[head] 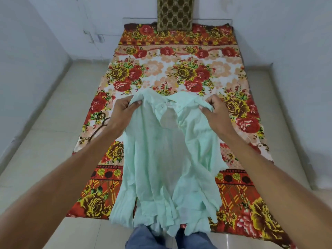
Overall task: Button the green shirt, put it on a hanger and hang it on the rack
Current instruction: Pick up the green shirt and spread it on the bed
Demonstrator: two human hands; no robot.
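A pale green shirt (161, 168) hangs in the air in front of me, held by its two shoulders above a floral bedspread. My left hand (124, 112) grips the left shoulder and my right hand (213, 112) grips the right one. The collar faces away from me and the front placket gapes open below it. The hem droops down to my knees. A dark hanger (100, 128) lies on the bedspread to the left, mostly hidden by my left forearm. No rack is in view.
The floral bedspread (179, 72) covers a low mattress on a tiled floor (59, 123). A brown patterned pillow (175, 13) leans against the far white wall. Walls close in on the left and right. My jeans-clad legs (168, 239) show at the bottom.
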